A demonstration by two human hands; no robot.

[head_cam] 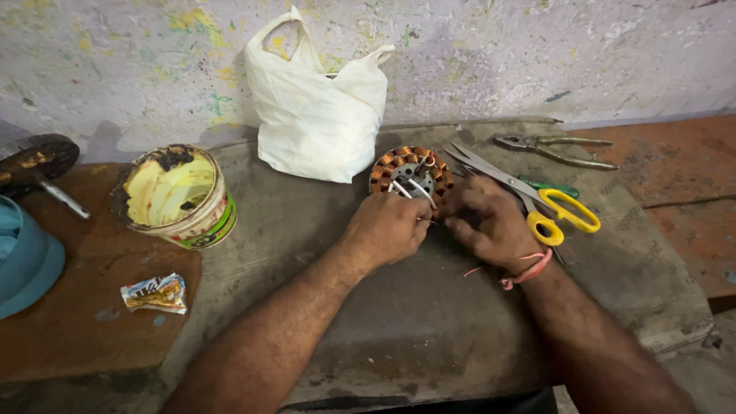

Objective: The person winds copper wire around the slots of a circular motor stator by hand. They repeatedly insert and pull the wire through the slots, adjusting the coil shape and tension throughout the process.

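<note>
A round motor stator (411, 173) with copper windings lies on the grey slab (429, 322), with white sleeved leads coming out of its middle. My left hand (387, 228) rests just in front of it, fingers pinched on a thin wire that runs toward my right hand (491, 222). My right hand, with a red thread around its wrist, is closed on the other end of that wire, right beside the stator. What lies under the fingers is hidden.
Yellow-handled scissors (537, 201) lie open right of my right hand, with pliers (556, 148) farther back. A white plastic bag (317, 107) stands against the wall. A dirty tub (176, 195), a crumpled wrapper (156, 294), a blue object (27, 257) and a brush (38, 169) sit left.
</note>
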